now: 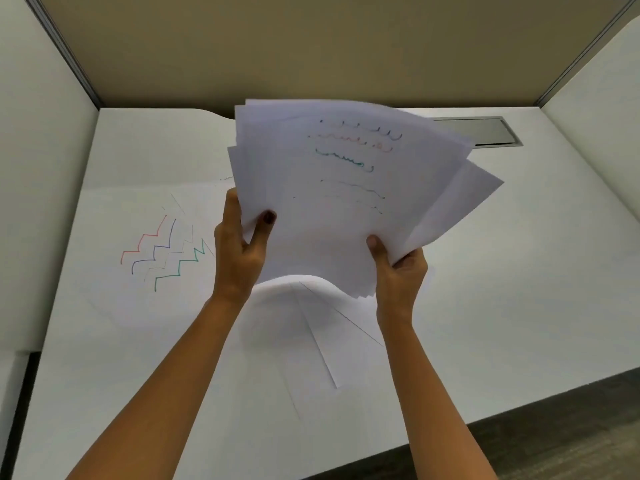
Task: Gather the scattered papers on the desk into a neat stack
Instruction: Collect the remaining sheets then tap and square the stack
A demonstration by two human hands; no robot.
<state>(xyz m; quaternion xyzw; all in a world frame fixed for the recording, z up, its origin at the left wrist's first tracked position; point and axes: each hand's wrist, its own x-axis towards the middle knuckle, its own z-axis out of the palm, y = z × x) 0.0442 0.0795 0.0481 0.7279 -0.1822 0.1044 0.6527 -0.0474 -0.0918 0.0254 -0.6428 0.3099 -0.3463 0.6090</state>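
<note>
A bundle of several white papers is held up above the white desk, its sheets fanned out unevenly at the top and right. The front sheet carries faint coloured wavy lines. My left hand grips the bundle's lower left edge, thumb on the front. My right hand grips the lower right corner, thumb on the front. A sheet with red, blue and green zigzag lines lies flat on the desk to the left. More white sheets lie on the desk under the bundle, between my forearms.
Cubicle partitions enclose the desk: white panels at the left and right, a tan panel at the back. A grey cable hatch sits in the desk at the back right. Dark floor shows past the front edge.
</note>
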